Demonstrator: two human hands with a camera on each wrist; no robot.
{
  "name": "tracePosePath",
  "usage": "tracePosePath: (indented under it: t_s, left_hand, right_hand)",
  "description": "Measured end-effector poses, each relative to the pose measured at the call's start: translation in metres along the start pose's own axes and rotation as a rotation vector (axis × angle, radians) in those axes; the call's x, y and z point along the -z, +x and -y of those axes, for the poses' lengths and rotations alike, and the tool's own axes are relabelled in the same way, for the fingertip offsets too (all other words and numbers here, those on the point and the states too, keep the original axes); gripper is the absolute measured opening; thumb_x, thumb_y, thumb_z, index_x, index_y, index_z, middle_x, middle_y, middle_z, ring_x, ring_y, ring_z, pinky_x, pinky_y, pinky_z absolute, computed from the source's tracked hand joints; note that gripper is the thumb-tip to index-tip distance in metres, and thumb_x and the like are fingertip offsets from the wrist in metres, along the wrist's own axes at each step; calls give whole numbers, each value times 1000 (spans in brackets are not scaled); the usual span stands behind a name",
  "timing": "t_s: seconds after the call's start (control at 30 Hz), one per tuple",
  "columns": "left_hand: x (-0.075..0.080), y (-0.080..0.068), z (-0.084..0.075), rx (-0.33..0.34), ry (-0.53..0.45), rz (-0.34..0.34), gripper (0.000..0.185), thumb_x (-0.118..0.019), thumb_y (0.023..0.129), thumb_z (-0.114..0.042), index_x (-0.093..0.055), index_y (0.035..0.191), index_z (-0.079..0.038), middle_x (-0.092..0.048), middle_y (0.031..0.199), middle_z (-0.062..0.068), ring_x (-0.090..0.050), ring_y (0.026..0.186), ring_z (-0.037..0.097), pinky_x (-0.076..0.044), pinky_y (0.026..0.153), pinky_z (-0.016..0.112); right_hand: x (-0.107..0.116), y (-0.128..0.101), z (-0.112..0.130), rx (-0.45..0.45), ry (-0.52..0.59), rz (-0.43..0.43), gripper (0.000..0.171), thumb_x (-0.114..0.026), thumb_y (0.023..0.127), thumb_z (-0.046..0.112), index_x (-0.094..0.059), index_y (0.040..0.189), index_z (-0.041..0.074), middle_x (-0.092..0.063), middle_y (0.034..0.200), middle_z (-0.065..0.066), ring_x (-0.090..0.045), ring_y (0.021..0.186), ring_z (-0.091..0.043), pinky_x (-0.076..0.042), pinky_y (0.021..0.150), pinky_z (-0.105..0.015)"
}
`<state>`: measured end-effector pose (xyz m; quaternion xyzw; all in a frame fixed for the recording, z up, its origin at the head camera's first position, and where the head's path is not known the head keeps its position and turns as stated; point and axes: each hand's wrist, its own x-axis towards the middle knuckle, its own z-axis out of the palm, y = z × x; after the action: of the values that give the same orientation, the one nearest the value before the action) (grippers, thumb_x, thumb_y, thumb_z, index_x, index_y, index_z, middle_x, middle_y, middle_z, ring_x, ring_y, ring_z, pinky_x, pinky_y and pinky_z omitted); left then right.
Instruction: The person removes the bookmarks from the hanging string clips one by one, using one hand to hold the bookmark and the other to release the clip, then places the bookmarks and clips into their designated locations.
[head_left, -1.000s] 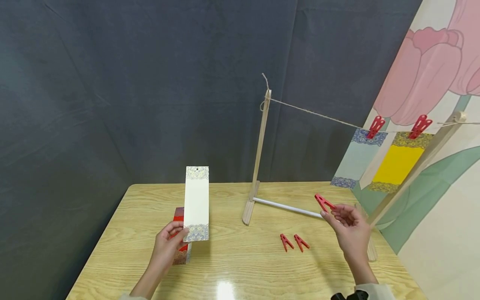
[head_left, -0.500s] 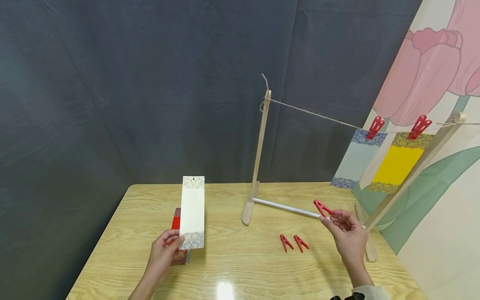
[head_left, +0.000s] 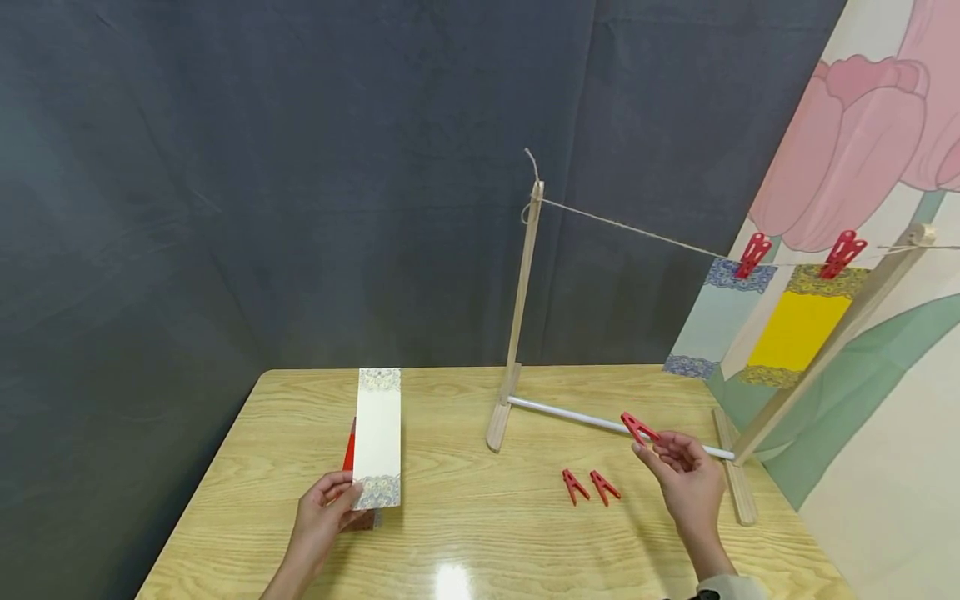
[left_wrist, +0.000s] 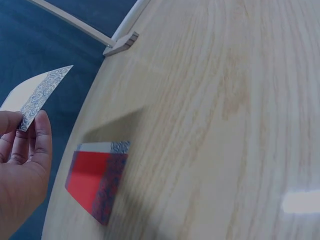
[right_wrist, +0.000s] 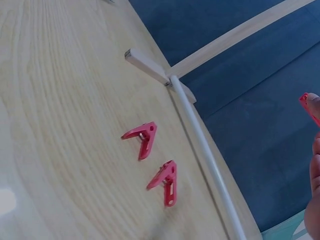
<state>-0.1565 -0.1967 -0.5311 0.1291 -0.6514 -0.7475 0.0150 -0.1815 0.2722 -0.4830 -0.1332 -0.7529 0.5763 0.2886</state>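
Left hand: your left hand (head_left: 324, 510) pinches the cream card (head_left: 377, 437) by its patterned bottom edge, thumb in front and fingers behind, so the card stands upright above the worktop (head_left: 465, 533) with its top end free.
Right hand: your right hand (head_left: 686, 475) holds a red clip (head_left: 636, 428) at the fingertips, its tip pointing up and to the left, just above the white rod (head_left: 600, 423) of the stand; held by the tail, it looks ready to be squeezed open.
Card stack: a red card (left_wrist: 97, 182) lies flat on the worktop right under your left hand, near the front left edge, within easy reach.
Spare clips: two more red clips (head_left: 589, 487) lie side by side on the worktop, just left of your right hand.
Line: the string (head_left: 630, 227) runs from the wooden post (head_left: 521, 300) to the right; a pale blue card (head_left: 708, 321) and a yellow card (head_left: 797, 325) hang from it at the right end, each under a red clip, which leaves the stretch nearer the post bare.
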Motion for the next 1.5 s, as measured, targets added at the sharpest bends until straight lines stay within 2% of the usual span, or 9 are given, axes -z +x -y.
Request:
tracePosePath:
  t_s: [0.17, 0.33, 0.63, 0.77, 1.03, 1.2, 1.5]
  left_hand:
    - [4, 3, 8, -5, -15, -30, 25, -63, 92, 2, -53, 113, 10, -64, 88, 5, -64, 79, 13, -58, 70, 33]
    - [11, 4, 13, -11, 12, -42, 26, -63, 91, 2, -53, 113, 12, -63, 87, 4, -63, 79, 12, -58, 70, 32]
    - [18, 6, 20, 42, 41, -62, 29, -63, 92, 1, -53, 118, 10, -62, 86, 2, -61, 77, 9, -57, 69, 29]
    - [20, 7, 23, 60, 42, -66, 30, -62, 92, 1, -52, 119, 10, -62, 87, 4, -61, 76, 10, -57, 68, 28]
    - [24, 9, 33, 52, 53, -75, 29, -62, 90, 6, -53, 117, 14, -66, 85, 7, -62, 72, 13, -57, 64, 28]
    - [26, 9, 38, 54, 67, -82, 29, -63, 89, 7, -53, 115, 16, -67, 84, 8, -62, 69, 13, -56, 61, 26]
    - [31, 9, 40, 106, 86, -72, 29, -64, 89, 8, -54, 115, 15, -64, 84, 11, -61, 71, 12, -57, 62, 29]
  right_hand:
    - [0, 0, -12, 13, -32, -18, 36, -86, 72, 5, -66, 100, -4, -68, 86, -6, -61, 71, -2, -50, 65, -11]
    - [-1, -1, -20, 10, -43, -20, 35, -86, 72, 5, -67, 99, -5, -68, 83, -5, -61, 69, -1, -50, 63, -11]
    - [0, -7, -34, -46, -57, 6, 35, -86, 74, 7, -67, 102, -4, -69, 86, -5, -61, 70, -1, -50, 64, -11]
    - [0, -9, -40, -58, -70, 7, 36, -86, 73, 7, -67, 102, -5, -69, 88, -10, -60, 69, 0, -49, 64, -11]
    - [0, -15, -57, -101, -99, 12, 39, -86, 74, 10, -66, 105, -4, -68, 91, -14, -60, 70, 2, -49, 64, -10]
    - [-1, -19, -68, -97, -130, 6, 37, -85, 75, 9, -68, 104, -4, -68, 94, -19, -60, 69, 3, -49, 62, -10]
    - [-5, -24, -76, -87, -189, 29, 33, -83, 77, 7, -67, 103, -7, -68, 94, -23, -58, 67, 7, -48, 59, -9]
